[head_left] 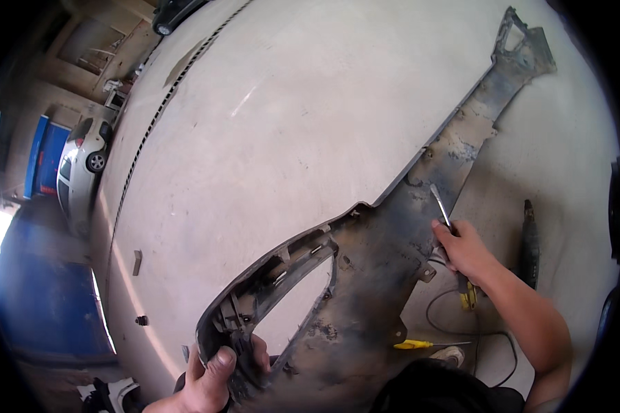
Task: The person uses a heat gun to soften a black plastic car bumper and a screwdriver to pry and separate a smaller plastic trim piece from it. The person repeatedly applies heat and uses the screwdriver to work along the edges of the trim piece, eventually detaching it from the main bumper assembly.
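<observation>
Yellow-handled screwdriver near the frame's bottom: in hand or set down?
Set down: the screwdriver lies along the floor. The right hand holds a separate metal-tipped tool; the left hand grips the bumper cover.

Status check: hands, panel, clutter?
Left hand grips dark panel near end. Right hand holds metal-tipped tool over it. Cable, yellow-handled screwdriver on floor alongside.

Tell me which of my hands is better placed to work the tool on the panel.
Likely your right hand: it holds the tool, its tip over the middle of the panel, while your left hand holds the near end.
</observation>
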A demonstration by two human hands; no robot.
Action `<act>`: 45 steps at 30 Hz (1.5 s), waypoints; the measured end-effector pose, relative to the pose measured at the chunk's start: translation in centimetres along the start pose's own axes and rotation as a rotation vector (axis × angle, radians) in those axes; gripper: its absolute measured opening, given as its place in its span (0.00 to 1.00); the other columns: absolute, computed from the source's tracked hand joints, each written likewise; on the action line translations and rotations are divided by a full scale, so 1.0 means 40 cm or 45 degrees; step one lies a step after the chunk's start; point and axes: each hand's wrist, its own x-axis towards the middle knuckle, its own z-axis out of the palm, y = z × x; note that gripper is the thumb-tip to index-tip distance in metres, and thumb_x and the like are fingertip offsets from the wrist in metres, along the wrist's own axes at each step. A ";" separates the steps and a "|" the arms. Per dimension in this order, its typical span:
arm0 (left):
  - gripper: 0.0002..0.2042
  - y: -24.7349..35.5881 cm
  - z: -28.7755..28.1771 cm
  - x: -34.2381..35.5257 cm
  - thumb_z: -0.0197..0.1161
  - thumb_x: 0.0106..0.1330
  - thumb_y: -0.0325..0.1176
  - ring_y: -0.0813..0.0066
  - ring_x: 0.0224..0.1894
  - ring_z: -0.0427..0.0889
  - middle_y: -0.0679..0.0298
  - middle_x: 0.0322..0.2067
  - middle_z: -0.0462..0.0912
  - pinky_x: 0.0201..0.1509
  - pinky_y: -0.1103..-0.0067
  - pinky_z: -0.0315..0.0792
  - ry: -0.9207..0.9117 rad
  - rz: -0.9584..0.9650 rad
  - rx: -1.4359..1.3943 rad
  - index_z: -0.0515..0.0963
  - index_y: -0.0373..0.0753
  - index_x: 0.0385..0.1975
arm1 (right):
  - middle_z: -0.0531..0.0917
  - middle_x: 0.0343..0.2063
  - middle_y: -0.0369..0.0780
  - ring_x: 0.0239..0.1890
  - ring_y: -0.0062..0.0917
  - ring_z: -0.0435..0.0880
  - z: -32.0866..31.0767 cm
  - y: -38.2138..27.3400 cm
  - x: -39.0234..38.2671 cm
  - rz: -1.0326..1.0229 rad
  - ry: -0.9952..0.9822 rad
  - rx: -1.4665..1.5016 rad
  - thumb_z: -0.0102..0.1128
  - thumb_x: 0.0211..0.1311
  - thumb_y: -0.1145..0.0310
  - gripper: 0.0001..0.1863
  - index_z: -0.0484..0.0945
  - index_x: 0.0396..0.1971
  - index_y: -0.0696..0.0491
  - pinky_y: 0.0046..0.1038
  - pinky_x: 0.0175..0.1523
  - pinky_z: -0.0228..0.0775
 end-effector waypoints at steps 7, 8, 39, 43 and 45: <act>0.29 0.014 -0.035 0.009 0.59 0.68 0.56 0.76 0.36 0.77 0.62 0.33 0.78 0.41 0.78 0.71 -0.239 0.125 -0.007 0.69 0.30 0.47 | 0.75 0.19 0.37 0.12 0.19 0.67 -0.101 0.116 0.026 0.055 0.338 0.052 0.54 0.69 0.48 0.23 0.74 0.32 0.58 0.27 0.19 0.60; 0.29 0.007 -0.039 0.008 0.59 0.68 0.55 0.76 0.36 0.77 0.62 0.33 0.78 0.40 0.78 0.72 -0.230 0.144 0.006 0.69 0.30 0.48 | 0.76 0.20 0.38 0.12 0.19 0.67 -0.094 0.118 0.028 0.058 0.334 0.035 0.54 0.69 0.48 0.23 0.74 0.33 0.58 0.27 0.19 0.60; 0.29 -0.021 -0.021 -0.016 0.61 0.65 0.54 0.67 0.30 0.76 0.57 0.29 0.75 0.37 0.73 0.74 -0.137 0.096 -0.003 0.69 0.30 0.49 | 0.76 0.22 0.36 0.27 0.28 0.81 0.233 -0.149 -0.185 -1.529 0.149 -1.139 0.62 0.58 0.67 0.06 0.76 0.27 0.51 0.31 0.28 0.72; 0.29 -0.018 -0.008 -0.020 0.61 0.64 0.56 0.67 0.30 0.77 0.57 0.29 0.75 0.37 0.74 0.73 -0.068 0.077 -0.007 0.70 0.30 0.46 | 0.76 0.22 0.36 0.28 0.28 0.81 0.230 -0.148 -0.181 -1.519 0.156 -1.146 0.61 0.57 0.67 0.05 0.77 0.28 0.51 0.31 0.30 0.73; 0.30 -0.017 -0.006 -0.019 0.61 0.64 0.56 0.68 0.31 0.77 0.58 0.29 0.75 0.37 0.74 0.73 -0.059 0.054 -0.001 0.70 0.30 0.45 | 0.77 0.23 0.36 0.29 0.28 0.81 0.226 -0.150 -0.180 -1.539 0.166 -1.161 0.61 0.55 0.67 0.04 0.78 0.28 0.51 0.30 0.31 0.72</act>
